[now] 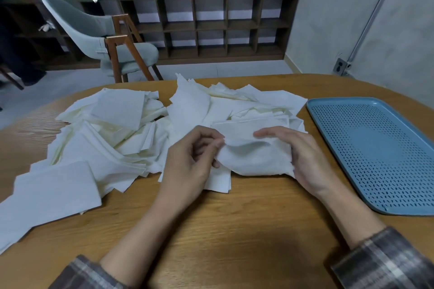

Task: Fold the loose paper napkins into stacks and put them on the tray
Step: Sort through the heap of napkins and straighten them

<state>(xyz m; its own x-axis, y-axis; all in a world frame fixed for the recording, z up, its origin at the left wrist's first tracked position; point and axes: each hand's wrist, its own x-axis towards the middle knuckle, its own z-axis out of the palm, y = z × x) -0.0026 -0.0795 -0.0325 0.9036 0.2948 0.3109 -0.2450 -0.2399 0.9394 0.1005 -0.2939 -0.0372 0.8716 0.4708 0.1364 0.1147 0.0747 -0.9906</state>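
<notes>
Fingers (212,142) of the left hand (190,159) are curled in and pinching the left edge of one napkin (253,157). The right hand (303,157) has its fingers laid nearly straight over the napkin's top right side. Its thumb is hidden behind the paper, but it's clearly got hold of it. Both hands sit low over the table (234,230), palms facing each other, with plaid sleeves (387,263) pushed back. The napkin sags between them, a bit crumpled. The rest of the loose napkins (112,129) sprawl from about 9 o'clock round to 12 o'clock of the hands. The blue tray (340,100) is over at 3 o'clock, just beside the pile. There's a chair (94,30) way back at 11.
</notes>
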